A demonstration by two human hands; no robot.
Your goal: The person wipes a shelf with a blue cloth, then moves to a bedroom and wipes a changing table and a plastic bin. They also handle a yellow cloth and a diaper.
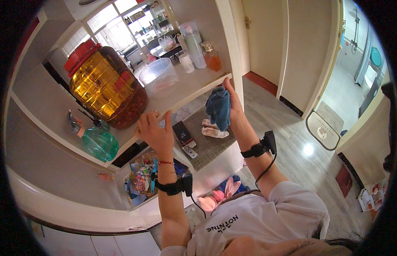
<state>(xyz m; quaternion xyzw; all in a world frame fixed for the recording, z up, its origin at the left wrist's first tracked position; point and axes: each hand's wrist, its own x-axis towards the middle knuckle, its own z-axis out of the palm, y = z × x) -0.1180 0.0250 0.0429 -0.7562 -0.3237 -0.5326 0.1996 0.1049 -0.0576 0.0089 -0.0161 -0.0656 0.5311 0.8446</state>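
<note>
My left hand (155, 131) rests on the front edge of a white shelf (188, 100), fingers spread, beside a large glass jar (105, 86) with a red lid and amber liquid over dark contents. My right hand (234, 104) holds a bunched blue cloth (218, 107) at the shelf's right corner, its fingertips against the edge; some of its fingers are hidden behind the cloth. Left of my left hand stands a green transparent spray bottle (100, 144). A clear plastic tub (158, 75), a white cup (186, 63) and a bottle of orange liquid (212, 60) stand further back on the shelf.
Below the shelf, a grey woven mat (206, 153) bears a phone (182, 132), a remote control (189, 151) and a crumpled pale cloth (214, 132). A bin of mixed small items (142, 179) is at lower left. A tall capped bottle (195, 46) stands near the wall post.
</note>
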